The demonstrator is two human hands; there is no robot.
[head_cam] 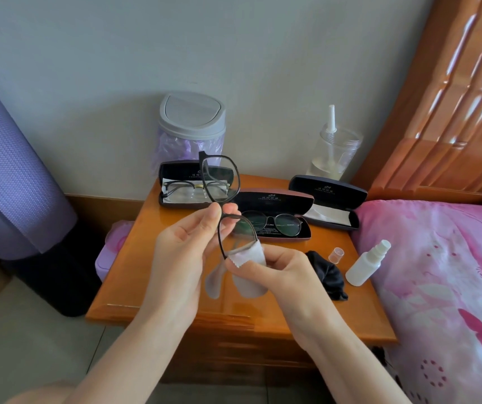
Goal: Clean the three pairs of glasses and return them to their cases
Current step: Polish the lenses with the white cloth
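My left hand (185,243) pinches a pair of black-framed glasses (220,182) at the bridge and holds it upright above the nightstand. My right hand (274,272) pinches a grey cleaning cloth (248,258) around the lower lens. Behind, a black case (166,176) lies open with gold-bridged glasses (187,189) inside. A maroon case (280,196) holds round dark glasses (274,224). A third dark case (330,188) at the right stands open with only a white cloth in it.
All sits on an orange wooden nightstand (175,290). A white spray bottle (366,265), its clear cap (336,255) and a black pouch (328,272) lie at the right. A grey-lidded bin (191,118) and a clear jar (333,153) stand at the back. A pink bed (444,272) borders the right.
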